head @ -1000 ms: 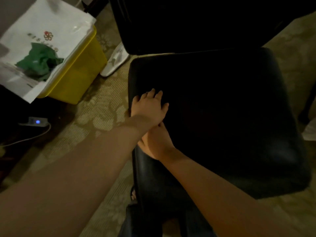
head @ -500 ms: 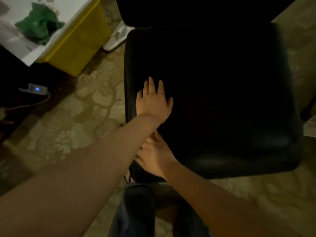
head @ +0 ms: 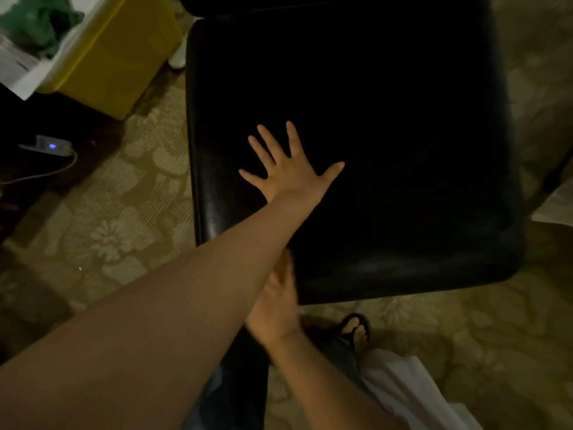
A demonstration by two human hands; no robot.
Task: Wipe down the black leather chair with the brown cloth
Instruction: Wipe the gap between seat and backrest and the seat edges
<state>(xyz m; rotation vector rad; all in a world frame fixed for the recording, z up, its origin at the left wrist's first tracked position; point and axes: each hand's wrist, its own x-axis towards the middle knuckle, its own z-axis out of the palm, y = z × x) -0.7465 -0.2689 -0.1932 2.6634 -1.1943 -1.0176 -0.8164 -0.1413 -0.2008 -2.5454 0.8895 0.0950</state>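
Left hand fingers now splayed

The left hand lies flat with fingers spread on the black leather chair seat. The right hand, blurred, sits at the seat's front edge under the left forearm. A yellow bin stands beside the chair.

Chair seat: glossy black leather; bin at upper left: yellow, with white paper and green material on top; carpet: olive-tan with pale floral pattern; device at left edge: grey, blue light; sandal at lower centre: black.
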